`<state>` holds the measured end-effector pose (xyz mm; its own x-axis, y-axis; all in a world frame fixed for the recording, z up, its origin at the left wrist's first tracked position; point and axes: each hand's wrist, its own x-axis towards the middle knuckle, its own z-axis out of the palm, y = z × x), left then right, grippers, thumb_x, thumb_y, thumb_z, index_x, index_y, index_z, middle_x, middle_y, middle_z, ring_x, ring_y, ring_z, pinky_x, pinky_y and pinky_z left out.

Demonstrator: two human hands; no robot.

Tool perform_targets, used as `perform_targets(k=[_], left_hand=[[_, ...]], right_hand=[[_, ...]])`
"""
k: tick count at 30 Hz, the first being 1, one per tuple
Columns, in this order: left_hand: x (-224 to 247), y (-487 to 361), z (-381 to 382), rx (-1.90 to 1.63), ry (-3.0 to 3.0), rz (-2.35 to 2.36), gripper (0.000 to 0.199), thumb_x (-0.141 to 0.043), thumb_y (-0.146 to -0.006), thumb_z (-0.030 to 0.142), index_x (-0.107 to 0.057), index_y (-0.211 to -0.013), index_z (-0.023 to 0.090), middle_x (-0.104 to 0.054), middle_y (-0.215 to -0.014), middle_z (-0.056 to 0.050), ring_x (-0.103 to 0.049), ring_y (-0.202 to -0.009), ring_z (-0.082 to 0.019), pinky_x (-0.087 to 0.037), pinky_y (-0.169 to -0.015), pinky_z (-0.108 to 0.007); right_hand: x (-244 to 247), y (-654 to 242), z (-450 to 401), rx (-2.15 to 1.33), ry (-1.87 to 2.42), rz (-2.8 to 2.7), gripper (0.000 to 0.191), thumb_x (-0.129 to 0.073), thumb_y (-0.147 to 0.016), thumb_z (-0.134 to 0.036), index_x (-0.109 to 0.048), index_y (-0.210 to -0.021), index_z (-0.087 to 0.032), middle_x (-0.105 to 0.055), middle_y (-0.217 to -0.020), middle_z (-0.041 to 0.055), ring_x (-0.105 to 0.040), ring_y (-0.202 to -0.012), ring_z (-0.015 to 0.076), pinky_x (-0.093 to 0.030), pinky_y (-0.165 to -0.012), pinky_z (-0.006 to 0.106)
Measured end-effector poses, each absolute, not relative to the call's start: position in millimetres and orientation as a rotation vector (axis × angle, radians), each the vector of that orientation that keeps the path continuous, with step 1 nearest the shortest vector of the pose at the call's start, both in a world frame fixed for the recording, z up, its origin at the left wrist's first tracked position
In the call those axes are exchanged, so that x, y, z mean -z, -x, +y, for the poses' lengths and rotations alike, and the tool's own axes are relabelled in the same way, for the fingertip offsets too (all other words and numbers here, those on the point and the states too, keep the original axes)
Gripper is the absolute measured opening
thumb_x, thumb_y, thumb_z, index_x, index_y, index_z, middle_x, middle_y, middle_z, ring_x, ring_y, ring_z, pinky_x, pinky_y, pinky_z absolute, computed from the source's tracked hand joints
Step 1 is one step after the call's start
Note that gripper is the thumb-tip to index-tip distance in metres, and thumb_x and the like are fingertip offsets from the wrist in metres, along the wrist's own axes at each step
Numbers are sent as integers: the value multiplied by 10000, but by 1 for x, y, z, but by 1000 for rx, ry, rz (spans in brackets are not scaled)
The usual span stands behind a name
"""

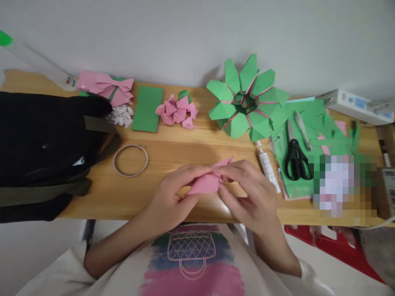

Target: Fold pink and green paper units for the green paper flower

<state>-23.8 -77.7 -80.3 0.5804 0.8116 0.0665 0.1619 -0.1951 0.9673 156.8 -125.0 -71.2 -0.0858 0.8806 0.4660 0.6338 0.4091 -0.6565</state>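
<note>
A folded piece of pink paper (205,183) is held above the near part of the wooden table. My left hand (176,191) pinches it from the left, thumb below and fingers along the top. From the right, my right hand (249,191) grips its other end between thumb and fingertips, which partly cover the folds. A pointed pink tip sticks up behind my right fingers. Just right of my right hand lies a white glue tube (268,169), its nozzle toward the wall.
A green and pink paper flower form (232,125) stands at the back. Left of it are folded pink pieces (174,111), green paper (147,109) and a tape ring (130,160). Black scissors (296,160) rest on green sheets at right. A black bag (46,144) covers the left end.
</note>
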Motion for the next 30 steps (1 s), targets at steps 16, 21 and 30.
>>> perform_targets(k=[16, 21, 30], left_hand=[[73, 24, -82, -672, -1787, 803, 530, -491, -901, 69, -528, -1380, 293, -673, -1308, -20, -670, -1134, -174, -561, -952, -314], [75, 27, -83, -687, -1864, 754, 579, -440, -925, 74, -450, -1448, 321, -609, -1397, -7, -606, -1241, -175, -510, -1048, -340], [75, 29, -89, -666, -1907, 793, 662, -416, -905, 40, -347, -1508, 303, -526, -1481, -16, -533, -1327, -178, -460, -1110, -341]], right_hand=[[77, -153, -126, -284, 1246, -1775, 166, -651, -821, -96, -621, -966, -171, -691, -832, 60, -618, -704, 178, -507, -614, 331], [78, -153, -127, -79, 1303, -1884, 147, -617, -858, -132, -616, -1003, -157, -694, -769, 49, -577, -635, 169, -470, -575, 313], [79, -153, -127, 115, 1328, -2045, 160, -507, -916, -122, -604, -1043, -121, -693, -678, 45, -585, -599, 174, -455, -575, 304]])
